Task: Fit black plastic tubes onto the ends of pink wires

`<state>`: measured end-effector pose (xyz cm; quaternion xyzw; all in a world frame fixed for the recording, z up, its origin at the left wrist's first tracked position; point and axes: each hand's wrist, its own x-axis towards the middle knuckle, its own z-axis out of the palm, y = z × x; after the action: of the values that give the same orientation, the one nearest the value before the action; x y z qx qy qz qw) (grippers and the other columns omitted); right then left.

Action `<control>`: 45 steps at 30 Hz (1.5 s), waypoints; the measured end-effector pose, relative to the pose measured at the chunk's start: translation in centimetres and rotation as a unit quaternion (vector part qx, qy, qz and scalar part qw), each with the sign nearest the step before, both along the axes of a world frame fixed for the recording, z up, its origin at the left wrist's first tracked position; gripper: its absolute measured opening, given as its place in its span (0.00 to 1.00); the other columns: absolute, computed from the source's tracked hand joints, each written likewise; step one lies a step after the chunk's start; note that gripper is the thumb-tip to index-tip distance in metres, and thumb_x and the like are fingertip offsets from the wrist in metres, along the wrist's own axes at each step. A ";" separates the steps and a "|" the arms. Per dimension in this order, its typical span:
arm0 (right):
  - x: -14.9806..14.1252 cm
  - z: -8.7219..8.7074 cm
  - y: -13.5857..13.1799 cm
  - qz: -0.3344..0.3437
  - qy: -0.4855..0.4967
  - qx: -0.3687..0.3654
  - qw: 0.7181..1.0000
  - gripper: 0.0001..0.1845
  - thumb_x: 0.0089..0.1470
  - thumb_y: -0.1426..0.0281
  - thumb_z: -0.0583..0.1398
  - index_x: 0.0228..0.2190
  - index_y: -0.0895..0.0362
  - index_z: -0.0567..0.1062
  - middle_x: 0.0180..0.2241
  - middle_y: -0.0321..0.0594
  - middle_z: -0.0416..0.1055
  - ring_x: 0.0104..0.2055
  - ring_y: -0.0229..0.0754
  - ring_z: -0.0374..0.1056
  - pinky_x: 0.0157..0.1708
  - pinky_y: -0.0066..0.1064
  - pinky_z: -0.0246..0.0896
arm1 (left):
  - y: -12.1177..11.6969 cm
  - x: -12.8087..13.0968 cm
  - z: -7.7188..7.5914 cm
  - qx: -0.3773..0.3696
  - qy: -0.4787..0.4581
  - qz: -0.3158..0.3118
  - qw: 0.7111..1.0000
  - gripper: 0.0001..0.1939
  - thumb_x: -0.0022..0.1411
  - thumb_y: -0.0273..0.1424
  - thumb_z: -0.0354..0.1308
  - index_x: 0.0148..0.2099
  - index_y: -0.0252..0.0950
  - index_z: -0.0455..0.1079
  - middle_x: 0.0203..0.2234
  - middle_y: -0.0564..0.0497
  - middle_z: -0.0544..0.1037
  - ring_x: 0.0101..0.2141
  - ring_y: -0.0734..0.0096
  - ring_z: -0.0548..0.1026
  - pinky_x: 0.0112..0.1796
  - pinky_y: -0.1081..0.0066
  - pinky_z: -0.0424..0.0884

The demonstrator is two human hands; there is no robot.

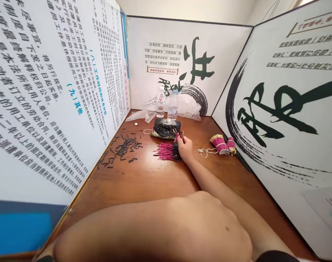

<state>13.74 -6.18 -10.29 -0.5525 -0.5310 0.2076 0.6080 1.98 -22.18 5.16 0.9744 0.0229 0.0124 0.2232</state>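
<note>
My right hand (186, 148) is closed around a few pink wires (178, 135) with metallic tips, in front of the black box. Just left of it, a pile of pink wires with black ends (167, 151) lies on the table. My left hand (220, 222) is very close to the camera, crossing in front of my right forearm; its back shows, while its fingers are hidden. The open box (162, 136) holds many short black sleeves (166, 128). More loose black sleeves (124, 146) are scattered at the left.
Two bundles of pink wires with gold ends (220, 143) lie at the right beside white rubber bands (206, 153). Two water bottles (172, 105) and clear plastic bags (190, 105) stand at the back. Printed panels (166, 29) enclose the wooden table (155, 182) on three sides.
</note>
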 end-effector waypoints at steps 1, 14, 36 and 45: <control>0.0 0.2 -0.5 -0.007 0.000 0.005 1.000 0.16 0.51 0.62 0.51 0.20 0.58 0.68 0.19 0.33 0.62 0.24 0.36 0.57 0.28 0.27 0.52 | -0.6 1.1 -0.8 0.002 0.028 -0.017 0.999 0.13 0.56 0.33 0.57 0.20 0.37 0.70 0.19 0.53 0.76 0.17 0.74 0.69 0.22 0.70 0.63; 4.0 0.8 -7.5 -0.033 -0.051 -0.013 0.998 0.14 0.51 0.63 0.52 0.20 0.57 0.67 0.17 0.31 0.60 0.22 0.35 0.53 0.24 0.27 0.47 | 3.5 2.7 -11.2 0.098 -0.050 0.086 0.990 0.14 0.61 0.31 0.46 0.25 0.34 0.66 0.22 0.53 0.75 0.22 0.76 0.67 0.25 0.73 0.58; 3.2 0.7 -6.7 0.028 -0.185 -0.058 0.981 0.11 0.52 0.68 0.52 0.21 0.57 0.67 0.17 0.31 0.57 0.21 0.35 0.53 0.23 0.26 0.46 | 3.5 5.0 -14.0 -0.041 -0.113 0.025 0.992 0.14 0.57 0.35 0.50 0.22 0.35 0.61 0.17 0.58 0.70 0.19 0.80 0.63 0.22 0.77 0.57; 3.4 0.9 -6.7 0.005 -0.216 -0.045 0.975 0.12 0.53 0.67 0.52 0.21 0.57 0.68 0.16 0.31 0.53 0.20 0.34 0.50 0.22 0.27 0.44 | 3.9 5.3 -14.0 -0.055 -0.111 0.008 0.992 0.15 0.57 0.37 0.51 0.22 0.36 0.62 0.19 0.58 0.72 0.22 0.79 0.65 0.22 0.75 0.56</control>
<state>17.14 -12.89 -9.39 -0.6084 -0.6428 0.1100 0.4523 7.33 -18.32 -8.83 0.9530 0.0065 0.1211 0.2777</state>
